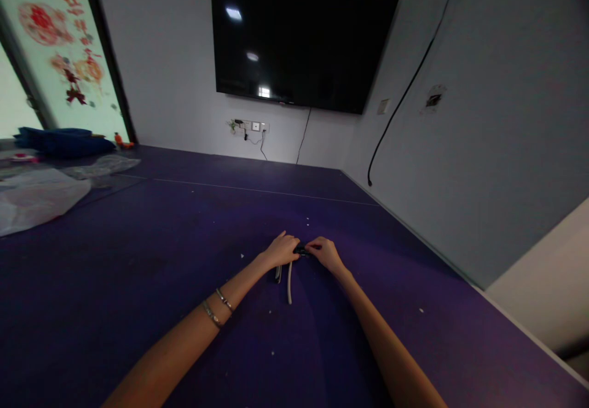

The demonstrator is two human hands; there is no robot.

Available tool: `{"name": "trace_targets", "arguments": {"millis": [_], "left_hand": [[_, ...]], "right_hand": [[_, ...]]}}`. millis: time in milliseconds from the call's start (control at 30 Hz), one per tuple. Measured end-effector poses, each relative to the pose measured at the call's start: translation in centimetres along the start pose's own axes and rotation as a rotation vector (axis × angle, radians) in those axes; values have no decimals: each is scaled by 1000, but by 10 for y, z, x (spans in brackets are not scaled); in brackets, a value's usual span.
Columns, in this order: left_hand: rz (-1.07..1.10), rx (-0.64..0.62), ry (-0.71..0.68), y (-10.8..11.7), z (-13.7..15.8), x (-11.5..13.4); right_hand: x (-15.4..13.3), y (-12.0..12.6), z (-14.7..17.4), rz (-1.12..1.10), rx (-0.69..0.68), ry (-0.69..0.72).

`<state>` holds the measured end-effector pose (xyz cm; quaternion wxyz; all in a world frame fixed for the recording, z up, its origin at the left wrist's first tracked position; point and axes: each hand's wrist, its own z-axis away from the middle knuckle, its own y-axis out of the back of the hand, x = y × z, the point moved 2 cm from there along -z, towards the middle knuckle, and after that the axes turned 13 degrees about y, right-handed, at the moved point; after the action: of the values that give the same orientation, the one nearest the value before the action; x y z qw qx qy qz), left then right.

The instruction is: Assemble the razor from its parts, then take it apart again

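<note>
A small dark object [302, 251], too small to name, lies between my two hands just above or on the purple surface [257, 328]. My left hand [281, 250] is closed over its left end, palm down. At its right end, my right hand [323, 252] pinches it between thumb and fingers. A pale, thin, cord-like strip [289, 284] extends toward me from below my left hand. Beside it sits a shorter strip [278, 274], pale with a dark part. My left fingers hide much of where these pieces meet.
White scraps, one a small chip [242, 256], dot the surface. Clear plastic bags [43, 196] and a dark blue cloth item [64, 142] lie at the far left. A black cable [405, 92] hangs along the right wall. A television [304, 34] is mounted ahead above sockets [256, 126].
</note>
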<state>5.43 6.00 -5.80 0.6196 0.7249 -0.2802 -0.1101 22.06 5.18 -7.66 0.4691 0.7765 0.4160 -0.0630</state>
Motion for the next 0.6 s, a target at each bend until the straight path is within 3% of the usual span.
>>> {"name": "trace_targets", "arguments": {"millis": [333, 600], "left_hand": [[0, 3, -2, 1, 1, 0], [-22, 56, 5, 1, 1, 2]], "right_hand": [[6, -2, 1, -46, 32, -8], [19, 5, 6, 17, 244, -83]]}}
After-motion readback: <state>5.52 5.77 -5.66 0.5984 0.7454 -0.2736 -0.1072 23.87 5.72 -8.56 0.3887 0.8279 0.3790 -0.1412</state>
